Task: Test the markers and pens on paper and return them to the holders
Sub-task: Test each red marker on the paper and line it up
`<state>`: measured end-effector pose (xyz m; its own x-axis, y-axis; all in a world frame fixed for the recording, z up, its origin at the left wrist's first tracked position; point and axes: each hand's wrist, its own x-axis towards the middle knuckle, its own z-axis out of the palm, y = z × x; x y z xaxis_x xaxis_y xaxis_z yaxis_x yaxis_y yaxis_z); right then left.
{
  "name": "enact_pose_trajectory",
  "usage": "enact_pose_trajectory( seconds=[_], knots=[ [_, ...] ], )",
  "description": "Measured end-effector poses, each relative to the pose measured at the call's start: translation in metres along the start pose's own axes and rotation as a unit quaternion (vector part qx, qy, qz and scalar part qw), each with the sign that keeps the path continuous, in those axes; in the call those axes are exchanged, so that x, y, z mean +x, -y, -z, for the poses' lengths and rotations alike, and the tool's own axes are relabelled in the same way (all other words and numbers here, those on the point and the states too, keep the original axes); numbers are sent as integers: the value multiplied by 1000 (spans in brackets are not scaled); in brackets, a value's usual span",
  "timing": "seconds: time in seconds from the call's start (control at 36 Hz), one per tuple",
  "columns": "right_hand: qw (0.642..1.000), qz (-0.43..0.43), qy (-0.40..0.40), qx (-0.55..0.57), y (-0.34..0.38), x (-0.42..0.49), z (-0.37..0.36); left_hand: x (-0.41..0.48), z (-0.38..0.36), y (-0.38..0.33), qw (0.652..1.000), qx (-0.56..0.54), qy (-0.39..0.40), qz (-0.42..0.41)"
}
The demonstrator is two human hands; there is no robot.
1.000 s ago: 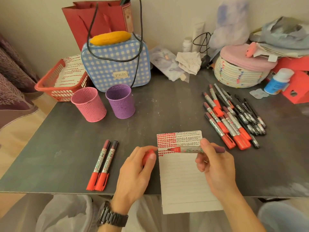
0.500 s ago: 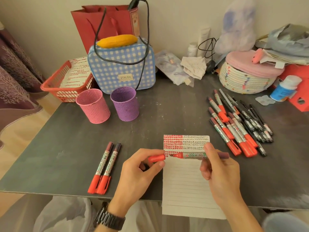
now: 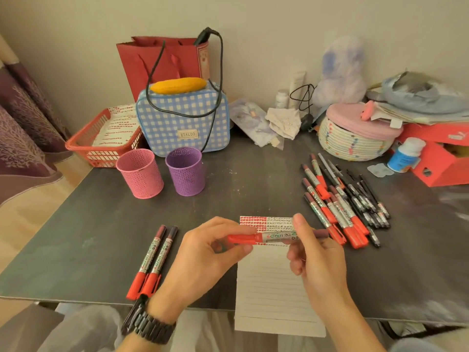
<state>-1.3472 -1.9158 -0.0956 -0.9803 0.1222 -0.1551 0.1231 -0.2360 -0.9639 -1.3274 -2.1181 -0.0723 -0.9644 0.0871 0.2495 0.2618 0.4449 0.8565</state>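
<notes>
At the far left of the dark table a red basket is seen, with marked sheets laid in it. Just to its right the pink holder and the purple holder are set upright side by side, close but apart, in front of a checked bag. Nearer the front edge, two markers are laid parallel and touching, red caps toward the person. The red cap end of a marker is pinched between the thumb and curled fingers of the left hand, on whose wrist a dark watch is worn. This marker is held level in the air above the top of the paper, whose upper strip is filled with red and black test marks and whose lower end overhangs the table edge. Its barrel is gripped by the right hand between thumb and forefinger, the other fingers being curled beneath. Further right, a pile of markers and pens is spread on the table, well apart from the holders. Behind it a woven basket with a pink lid is placed.
</notes>
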Motion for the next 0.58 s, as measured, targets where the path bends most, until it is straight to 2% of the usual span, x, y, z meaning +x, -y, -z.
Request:
enact_pose_trajectory(
  seconds=[0.14,0.31,0.39,0.5,0.58],
  knots=[
    [995,-89,-4,41,14,-3,-3,9,4,-22,999,-17,-7,-31],
    [995,-90,-18,26,28,-15,-2,11,2,-36,998,6,4,-62],
    [992,-119,-10,44,29,-20,-2,9,-2,-38,998,10,3,-70],
    [984,-160,23,72,30,-27,2,9,-3,-37,997,9,5,-70],
    [986,-144,74,37,34,-30,7,8,-1,-35,998,2,26,-52]
  ],
)
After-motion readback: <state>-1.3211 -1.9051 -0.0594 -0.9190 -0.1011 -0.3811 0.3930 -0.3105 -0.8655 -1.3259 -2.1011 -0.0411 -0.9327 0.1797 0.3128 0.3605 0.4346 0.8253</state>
